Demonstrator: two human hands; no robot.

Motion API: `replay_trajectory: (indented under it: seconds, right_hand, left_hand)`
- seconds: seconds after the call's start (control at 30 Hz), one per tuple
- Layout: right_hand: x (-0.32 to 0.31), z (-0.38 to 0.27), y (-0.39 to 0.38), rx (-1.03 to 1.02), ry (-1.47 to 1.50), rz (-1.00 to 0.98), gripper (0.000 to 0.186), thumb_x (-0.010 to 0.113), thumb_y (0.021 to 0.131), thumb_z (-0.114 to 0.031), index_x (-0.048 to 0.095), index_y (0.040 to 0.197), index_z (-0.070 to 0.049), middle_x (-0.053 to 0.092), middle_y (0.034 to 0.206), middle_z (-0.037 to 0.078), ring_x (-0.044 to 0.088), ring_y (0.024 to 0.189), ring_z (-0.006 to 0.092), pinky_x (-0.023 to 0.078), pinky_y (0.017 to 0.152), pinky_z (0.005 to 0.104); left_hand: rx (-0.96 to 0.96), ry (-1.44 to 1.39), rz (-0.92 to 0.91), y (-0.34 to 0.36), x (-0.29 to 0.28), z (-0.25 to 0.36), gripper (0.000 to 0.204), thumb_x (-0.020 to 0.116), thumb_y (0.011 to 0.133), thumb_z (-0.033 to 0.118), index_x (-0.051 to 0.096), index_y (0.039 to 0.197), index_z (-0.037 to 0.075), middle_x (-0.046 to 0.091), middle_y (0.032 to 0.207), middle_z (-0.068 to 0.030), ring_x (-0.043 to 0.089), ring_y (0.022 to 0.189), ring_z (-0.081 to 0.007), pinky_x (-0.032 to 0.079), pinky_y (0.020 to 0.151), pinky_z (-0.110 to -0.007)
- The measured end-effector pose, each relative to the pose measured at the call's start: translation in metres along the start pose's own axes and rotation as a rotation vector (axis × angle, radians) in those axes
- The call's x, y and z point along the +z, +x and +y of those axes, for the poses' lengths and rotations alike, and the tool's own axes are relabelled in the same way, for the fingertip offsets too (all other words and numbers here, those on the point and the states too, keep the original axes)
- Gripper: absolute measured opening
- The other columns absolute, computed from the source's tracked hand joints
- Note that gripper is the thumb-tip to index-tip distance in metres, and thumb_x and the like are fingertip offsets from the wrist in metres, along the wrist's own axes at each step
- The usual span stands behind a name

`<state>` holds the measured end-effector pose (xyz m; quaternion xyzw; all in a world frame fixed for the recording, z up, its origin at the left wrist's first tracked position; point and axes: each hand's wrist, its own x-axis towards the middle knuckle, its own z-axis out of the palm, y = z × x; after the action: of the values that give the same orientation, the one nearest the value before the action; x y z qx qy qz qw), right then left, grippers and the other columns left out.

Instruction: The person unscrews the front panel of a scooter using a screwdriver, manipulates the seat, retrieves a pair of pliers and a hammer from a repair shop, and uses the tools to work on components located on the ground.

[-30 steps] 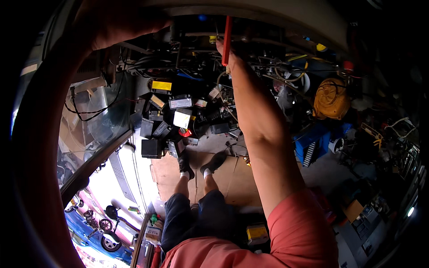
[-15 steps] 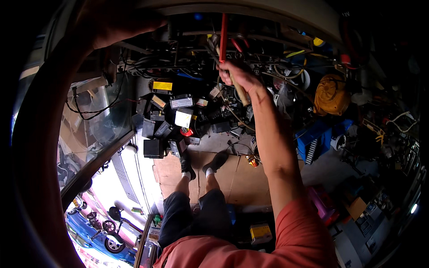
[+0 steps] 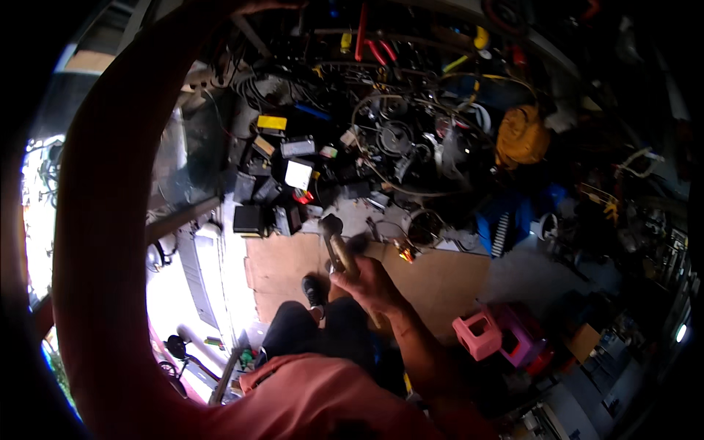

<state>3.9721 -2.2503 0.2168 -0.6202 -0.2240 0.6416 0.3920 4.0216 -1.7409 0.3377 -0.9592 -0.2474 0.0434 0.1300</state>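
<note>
My right hand (image 3: 370, 284) is closed around the wooden handle of a hammer (image 3: 342, 251), held in front of my legs above the cardboard. The hammer's dark head points up and away from me. A thin dark strip beside the handle is too blurred to name. My left arm (image 3: 106, 220) reaches up along the left side. At the top edge only a dim part of my left hand (image 3: 268, 6) shows, and its fingers are mostly hidden. Ahead, a rack holds pliers with red handles (image 3: 380, 51) and a long red tool (image 3: 361, 33).
Black and grey batteries (image 3: 297, 147) lie piled ahead on the left, beside tangled cables and parts. A cardboard sheet (image 3: 440, 282) covers the floor under my feet. An orange-brown bag (image 3: 522, 136), a blue crate (image 3: 502, 224) and a pink stool (image 3: 478, 334) stand to the right.
My right hand has come down and back from the tool rack toward my body, with the hammer in it. My left hand has moved up, mostly out of the picture. My view has shifted.
</note>
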Motion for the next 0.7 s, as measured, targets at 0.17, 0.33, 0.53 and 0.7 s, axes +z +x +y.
replay_trajectory:
  seconds: [0.17,0.33,0.53,0.7]
  right_hand:
    - [0.04,0.015,-0.142,0.118,-0.042,0.048,0.031,0.07,0.094,-0.034,0.067,0.097,-0.003,0.062,0.075,0.003,0.059,0.068,0.0142,0.047,0.063,0.0316]
    - [0.102,0.055,-0.212,0.134,0.096,0.231,0.023,0.067,0.095,-0.027,0.059,0.09,-0.006,0.053,0.07,-0.003,0.049,0.059,0.0063,0.04,0.053,0.024]
    - [0.219,0.056,-0.196,0.288,0.263,0.027,0.019,0.058,0.102,-0.025,0.057,0.093,-0.009,0.048,0.067,-0.002,0.045,0.054,0.009,0.037,0.049,0.0247]
    - [0.357,0.061,-0.187,0.387,0.565,-0.231,0.025,0.052,0.107,-0.033,0.055,0.095,-0.011,0.045,0.067,-0.002,0.043,0.056,0.0105,0.035,0.052,0.0249]
  left_hand:
    - [-0.191,-0.469,0.302,-0.079,0.045,0.056,0.079,0.07,0.089,0.05,0.037,0.151,0.014,0.039,0.154,-0.0173,0.042,0.14,-0.0388,0.036,0.115,-0.05]
    - [-0.307,-1.204,0.492,-0.411,0.007,0.188,0.008,0.066,0.087,0.006,0.064,0.095,0.004,0.065,0.089,-0.0149,0.066,0.082,-0.037,0.054,0.07,-0.043]
    - [0.071,-1.235,0.269,-0.689,-0.016,0.246,0.046,0.068,0.081,0.005,0.061,0.127,0.009,0.064,0.121,-0.0113,0.07,0.097,-0.0338,0.06,0.076,-0.041]
    - [-0.164,-1.262,0.241,-0.8,-0.001,0.194,0.043,0.067,0.082,0.006,0.062,0.125,0.008,0.066,0.114,-0.0134,0.069,0.095,-0.0342,0.058,0.074,-0.041]
